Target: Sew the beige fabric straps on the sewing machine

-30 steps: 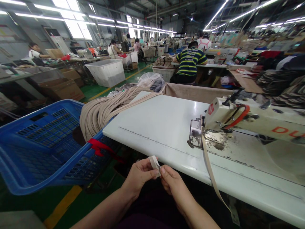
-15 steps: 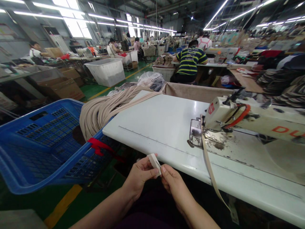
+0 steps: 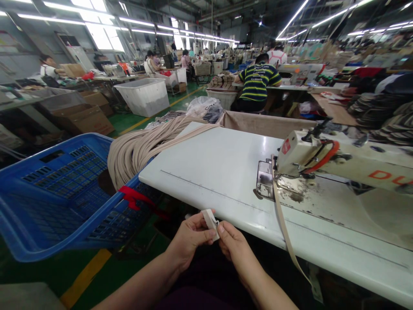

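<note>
Just off the table's front edge, my left hand pinches a small off-white flat piece, held tilted between thumb and fingers. My right hand meets it from the right, thumb and fingertips closed at the piece's edge. A tiny dark mark or bit shows there, too small to name. To the right, a long beige strip runs from under the sewing machine and hangs over the table edge, apart from both hands.
A white sewing table spreads ahead. At left stands a blue plastic basket, beside a thick bundle of beige strips with a red tie. Beyond are a white bin and a seated person in a striped shirt.
The off-white piece has turned slightly and shifted a little to the right in my fingers. Both hands stay in nearly the same place.
</note>
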A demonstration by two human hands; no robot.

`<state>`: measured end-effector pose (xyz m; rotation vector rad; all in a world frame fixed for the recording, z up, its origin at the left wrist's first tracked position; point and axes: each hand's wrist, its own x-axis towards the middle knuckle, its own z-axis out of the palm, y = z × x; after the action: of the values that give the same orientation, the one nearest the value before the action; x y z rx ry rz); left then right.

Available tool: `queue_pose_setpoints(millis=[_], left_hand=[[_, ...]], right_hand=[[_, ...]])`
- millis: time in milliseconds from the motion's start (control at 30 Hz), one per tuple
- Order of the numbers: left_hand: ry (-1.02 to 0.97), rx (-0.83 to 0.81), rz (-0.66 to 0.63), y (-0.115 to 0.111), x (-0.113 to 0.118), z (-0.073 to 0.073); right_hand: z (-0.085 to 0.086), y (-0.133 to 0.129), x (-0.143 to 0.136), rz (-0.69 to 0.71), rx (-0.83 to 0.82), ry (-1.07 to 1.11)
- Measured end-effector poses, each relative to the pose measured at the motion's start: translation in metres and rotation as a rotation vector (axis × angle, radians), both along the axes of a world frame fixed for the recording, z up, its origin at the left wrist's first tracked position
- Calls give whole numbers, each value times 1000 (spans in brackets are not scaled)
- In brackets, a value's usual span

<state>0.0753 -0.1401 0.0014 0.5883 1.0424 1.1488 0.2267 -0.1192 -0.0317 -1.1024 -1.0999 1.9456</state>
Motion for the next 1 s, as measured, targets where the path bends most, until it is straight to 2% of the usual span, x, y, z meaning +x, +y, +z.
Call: queue_pose_setpoints(millis=[433,700,1000], left_hand=[[-40,-77,1,-1,3,1],[-54,-91,14,-3,3,-3],[-82,-88,27,-1,5,-3]], right_hand=[[18,-3,4,-3,-17,-23],[9,0,1,-7,-15,-11],[22,-2,4,-10,2,-38]])
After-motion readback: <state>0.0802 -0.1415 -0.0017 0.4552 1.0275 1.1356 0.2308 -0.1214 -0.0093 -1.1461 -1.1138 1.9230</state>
